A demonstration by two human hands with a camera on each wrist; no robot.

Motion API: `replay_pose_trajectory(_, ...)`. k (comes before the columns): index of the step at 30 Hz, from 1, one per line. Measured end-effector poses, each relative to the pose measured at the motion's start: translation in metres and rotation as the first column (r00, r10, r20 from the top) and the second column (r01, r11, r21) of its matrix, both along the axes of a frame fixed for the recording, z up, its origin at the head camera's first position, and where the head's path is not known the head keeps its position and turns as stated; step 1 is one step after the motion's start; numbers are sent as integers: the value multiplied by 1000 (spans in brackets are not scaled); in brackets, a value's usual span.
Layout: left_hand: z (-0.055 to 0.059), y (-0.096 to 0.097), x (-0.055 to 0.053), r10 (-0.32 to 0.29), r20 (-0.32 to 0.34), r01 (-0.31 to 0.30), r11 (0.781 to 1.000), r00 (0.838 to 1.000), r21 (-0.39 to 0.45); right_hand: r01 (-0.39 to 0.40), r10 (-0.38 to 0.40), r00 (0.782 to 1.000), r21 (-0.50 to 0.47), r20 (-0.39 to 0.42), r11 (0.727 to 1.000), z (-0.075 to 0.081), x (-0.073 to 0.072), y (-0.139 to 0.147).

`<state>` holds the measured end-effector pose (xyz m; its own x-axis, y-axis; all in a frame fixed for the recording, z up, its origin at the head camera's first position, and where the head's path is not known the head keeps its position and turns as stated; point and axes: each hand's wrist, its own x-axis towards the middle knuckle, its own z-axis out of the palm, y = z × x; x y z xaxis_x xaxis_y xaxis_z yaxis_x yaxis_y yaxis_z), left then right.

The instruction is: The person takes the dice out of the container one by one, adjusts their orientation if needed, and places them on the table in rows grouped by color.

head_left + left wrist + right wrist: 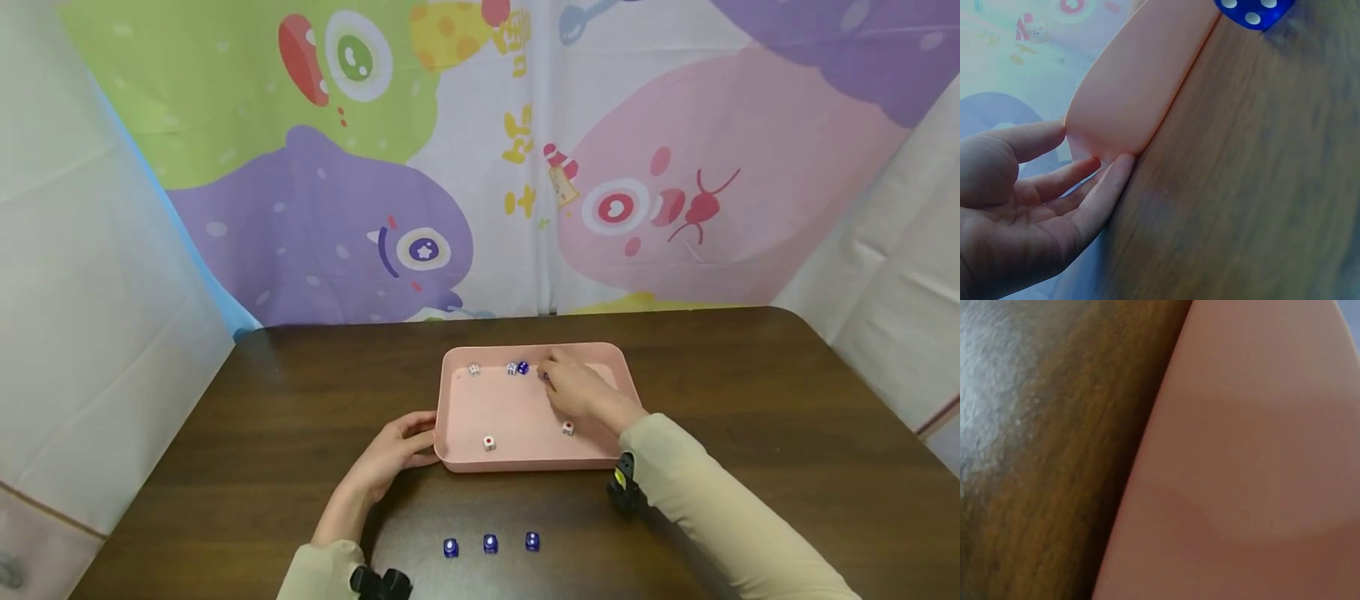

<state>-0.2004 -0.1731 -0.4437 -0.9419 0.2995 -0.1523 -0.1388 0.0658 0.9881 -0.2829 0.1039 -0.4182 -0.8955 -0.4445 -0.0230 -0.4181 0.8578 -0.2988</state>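
A pink tray (517, 466) lies on the table with dice inside. Over its back right part, my right hand (577, 387) pinches a blue die (547, 377) with the fingertips, which partly cover it. Just left of those fingers, another blue die (522, 367) sits beside a white die (512, 368). My left hand (393, 450) rests at the tray's left side. In the left wrist view, its extended thumb and fingers (1113, 181) touch the tray's outer wall (1129, 94) near a corner. The right wrist view shows only the tray's outside and the table; the hand is out of it.
More white dice lie in the tray: one at the back left (474, 369), one at the front left (489, 443), one near the right forearm (567, 428). Three blue dice (491, 543) stand in a row on the brown table (300, 400) before the tray. A printed curtain (510, 275) hangs behind.
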Motion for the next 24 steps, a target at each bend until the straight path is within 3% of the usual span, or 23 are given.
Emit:
replay_pose_trajectory(12,0,0,0,-6,2,6,1000,1000,3,-24,23,999,-33,-49,999,2,2,2)
replay_pose_trajectory(24,-2,1,0,-2,5,2,1000,1000,6,14,-16,999,-94,-28,996,9,10,6)
